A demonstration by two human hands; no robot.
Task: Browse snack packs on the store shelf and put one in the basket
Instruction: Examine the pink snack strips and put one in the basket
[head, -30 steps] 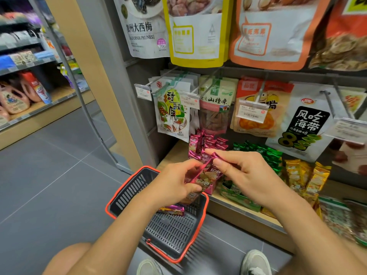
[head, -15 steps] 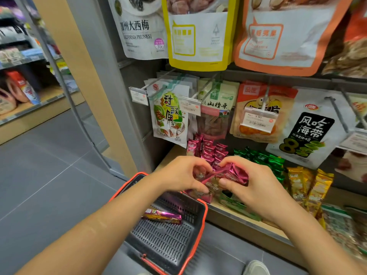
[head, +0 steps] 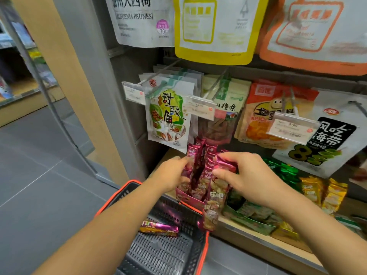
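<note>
A display box of magenta snack packs (head: 200,155) stands at the left end of the low wooden shelf (head: 258,238). My left hand (head: 172,173) grips the packs on the box's left side. My right hand (head: 246,175) pinches a magenta pack (head: 225,165) at the box's right side. Another magenta pack (head: 211,215) hangs down over the shelf's front edge. Below, a grey basket with an orange rim (head: 205,253) sits on the floor, and one magenta snack pack (head: 158,228) lies in it. My left forearm crosses over the basket's near left part.
Green packs (head: 282,171) and yellow packs (head: 323,193) fill the shelf to the right. Hanging bags on pegs with price tags (head: 199,108) sit just above my hands. Larger pouches (head: 214,28) hang higher. A grey tiled aisle floor (head: 39,185) lies to the left.
Both hands moved up and forward from above the basket into the magenta box. The view came closer to the shelf. The pack in the basket stayed put.
</note>
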